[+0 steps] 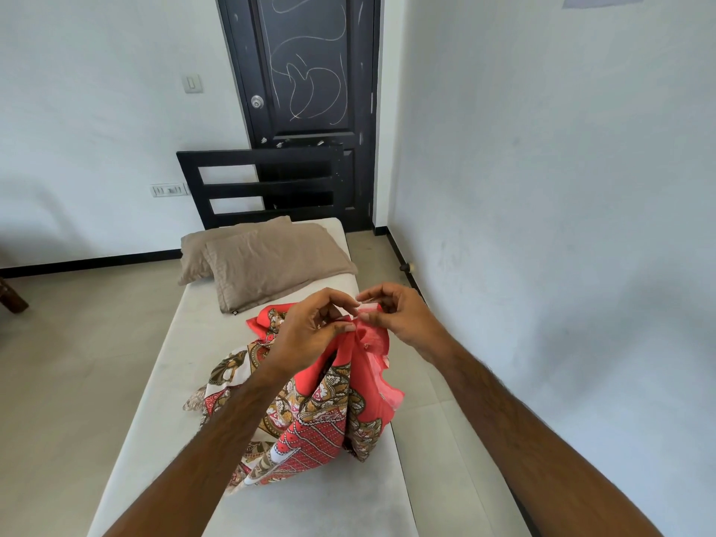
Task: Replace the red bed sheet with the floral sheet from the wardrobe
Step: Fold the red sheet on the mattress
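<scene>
Head view. Left hand (310, 335): fingers curled, thumb and forefinger pinching a gathered edge of the floral sheet (310, 412) at its top. Right hand (395, 319): fingers curled likewise, fingertips pinching the same red edge just beside the left hand; a small pale strip shows at the fingertips, possibly a hem or label, too small to tell. The two hands are near touching, both raised above the bed.

Floral sheet: red ground with tan, white and brown paisley-type pattern. It hangs from the pinched edge in bunched folds, lower part crumpled on the mattress (162, 381). One red corner lies flat toward the pillows (263, 261).

Mattress: off-white, bare surface visible around the sheet. Two beige pillows overlap at the head end, against a black slatted headboard (263, 184). Behind it, a black door (306, 67) with chalk-like scribbles. Walls white; floor pale tile on both sides of the bed.
</scene>
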The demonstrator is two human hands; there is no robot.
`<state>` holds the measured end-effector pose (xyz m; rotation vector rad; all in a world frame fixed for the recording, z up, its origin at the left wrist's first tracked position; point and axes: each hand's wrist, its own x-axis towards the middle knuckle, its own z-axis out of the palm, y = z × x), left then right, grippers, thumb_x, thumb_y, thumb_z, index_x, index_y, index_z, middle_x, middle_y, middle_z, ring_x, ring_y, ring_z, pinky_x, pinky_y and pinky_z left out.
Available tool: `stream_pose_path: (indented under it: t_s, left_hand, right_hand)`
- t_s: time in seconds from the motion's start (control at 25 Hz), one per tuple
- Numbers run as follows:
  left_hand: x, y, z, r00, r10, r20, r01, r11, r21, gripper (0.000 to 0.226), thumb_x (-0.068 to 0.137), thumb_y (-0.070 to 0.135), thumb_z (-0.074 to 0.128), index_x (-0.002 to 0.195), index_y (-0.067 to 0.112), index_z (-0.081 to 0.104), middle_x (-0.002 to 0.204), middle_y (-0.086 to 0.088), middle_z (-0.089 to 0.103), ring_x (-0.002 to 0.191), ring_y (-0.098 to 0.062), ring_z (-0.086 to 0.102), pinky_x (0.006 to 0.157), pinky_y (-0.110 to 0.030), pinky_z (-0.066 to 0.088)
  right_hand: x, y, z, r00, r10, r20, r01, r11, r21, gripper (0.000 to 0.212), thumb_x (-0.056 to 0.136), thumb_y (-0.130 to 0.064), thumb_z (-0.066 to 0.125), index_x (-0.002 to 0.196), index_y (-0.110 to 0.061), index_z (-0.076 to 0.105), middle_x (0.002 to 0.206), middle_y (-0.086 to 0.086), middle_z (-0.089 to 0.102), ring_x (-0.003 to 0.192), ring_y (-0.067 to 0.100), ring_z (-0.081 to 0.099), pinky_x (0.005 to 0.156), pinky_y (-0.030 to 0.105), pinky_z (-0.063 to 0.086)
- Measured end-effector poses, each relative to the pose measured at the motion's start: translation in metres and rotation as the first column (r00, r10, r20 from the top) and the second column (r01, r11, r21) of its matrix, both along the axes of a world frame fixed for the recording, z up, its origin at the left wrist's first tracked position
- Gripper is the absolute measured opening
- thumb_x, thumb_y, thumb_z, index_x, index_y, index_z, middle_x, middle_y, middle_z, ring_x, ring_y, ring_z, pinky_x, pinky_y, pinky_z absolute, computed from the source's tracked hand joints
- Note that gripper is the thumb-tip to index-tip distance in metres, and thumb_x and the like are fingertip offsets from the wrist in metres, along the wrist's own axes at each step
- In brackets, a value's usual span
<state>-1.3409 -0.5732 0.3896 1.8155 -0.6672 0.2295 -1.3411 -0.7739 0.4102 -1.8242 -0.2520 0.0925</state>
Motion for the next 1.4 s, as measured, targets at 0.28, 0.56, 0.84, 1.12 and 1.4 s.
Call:
stream_pose_path:
  t_s: [0.28,0.56,0.84,1.12,1.4]
  left_hand:
    - [0.002,-0.001,0.0,0.996,0.064,0.056,-0.061,0.997,-0.05,0.035,0.078,-0.007,0.078,0.105,0.011,0.067,0.086,-0.001,0.065,0.08,-0.023,0.066,0.072,-0.037,0.056]
    - [0.002,-0.002,0.001,0.992,0.087,0.092,-0.083,0.995,-0.048,0.041,0.078,-0.001,0.081,0.105,0.026,0.066,0.086,0.0,0.063,0.078,-0.025,0.064,0.069,-0.043,0.056]
    - [0.0,0.003,0.001,0.986,0.136,0.092,-0.131,0.99,-0.061,0.035,0.08,-0.002,0.079,0.104,0.02,0.066,0.089,0.0,0.065,0.082,-0.022,0.066,0.072,-0.037,0.057]
    - [-0.003,0.004,0.0,0.986,0.147,0.076,-0.142,0.988,-0.065,0.034,0.08,-0.008,0.077,0.108,0.007,0.066,0.089,-0.002,0.068,0.079,-0.02,0.068,0.073,-0.036,0.058]
    - [-0.011,-0.005,0.007,0.963,0.143,0.23,-0.149,0.989,0.006,0.036,0.075,-0.001,0.083,0.102,0.018,0.067,0.084,0.007,0.068,0.079,-0.014,0.068,0.069,-0.04,0.057]
  right_hand:
    - [-0.008,0.013,-0.002,0.991,0.083,-0.108,-0.063,0.983,0.174,0.029,0.091,0.007,0.064,0.115,-0.009,0.06,0.078,-0.001,0.075,0.073,0.008,0.071,0.072,0.022,0.058]
    - [-0.011,0.019,-0.01,0.998,-0.062,-0.003,0.061,0.982,0.181,0.016,0.087,0.008,0.069,0.102,0.009,0.072,0.084,0.009,0.072,0.07,0.002,0.069,0.067,0.015,0.055]
    - [-0.018,0.021,-0.019,0.996,0.014,-0.084,0.013,0.949,0.316,0.027,0.091,0.006,0.065,0.118,0.008,0.068,0.105,0.017,0.072,0.093,0.014,0.068,0.085,0.021,0.056]
    - [-0.024,0.029,-0.02,0.992,-0.004,-0.128,0.064,0.88,0.471,0.018,0.091,-0.002,0.066,0.104,0.01,0.072,0.093,0.017,0.073,0.086,0.021,0.066,0.077,0.021,0.054]
    - [-0.023,0.032,-0.009,0.986,-0.139,-0.092,0.162,0.926,0.341,0.011,0.096,-0.005,0.064,0.093,0.0,0.074,0.077,0.011,0.068,0.068,0.014,0.061,0.062,0.021,0.05]
